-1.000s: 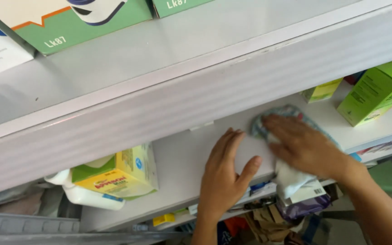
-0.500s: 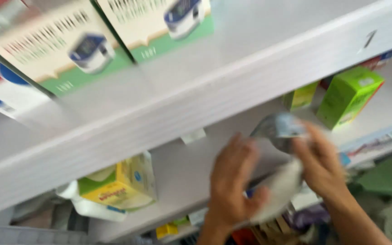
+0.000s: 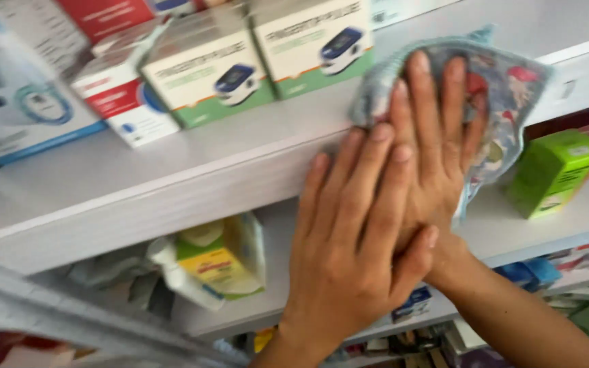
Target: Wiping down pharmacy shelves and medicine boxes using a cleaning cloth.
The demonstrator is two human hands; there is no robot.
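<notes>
Your hands are up a level now: a second ago the cloth was down on the lower shelf beside the green box, and now you are pressing it onto the upper shelf (image 3: pixel 172 170), right at its front lip. That means the wiping is moving from the lower board to the one above it.

Your right hand (image 3: pixel 438 136) is lying flat on the patterned cloth (image 3: pixel 506 88), fingers (image 3: pixel 452 88) stretched out long and close together, not curled around anything, just pinning the fabric against the shelf edge. The loose end of the cloth is hanging down to the right, over the shelf front.

Your left hand (image 3: pixel 356 238) is also spread open, palm down, overlapping the right wrist and the back of the right hand; its fingertips are reaching the left edge of the cloth, holding nothing.

Just to the far left of the cloth, white and green boxes (image 3: pixel 315 44) are standing in a row on the upper shelf. The green box (image 3: pixel 553 170) is sitting on the lower shelf at the right, and a yellow and green pack (image 3: pixel 223 259) at the left.
</notes>
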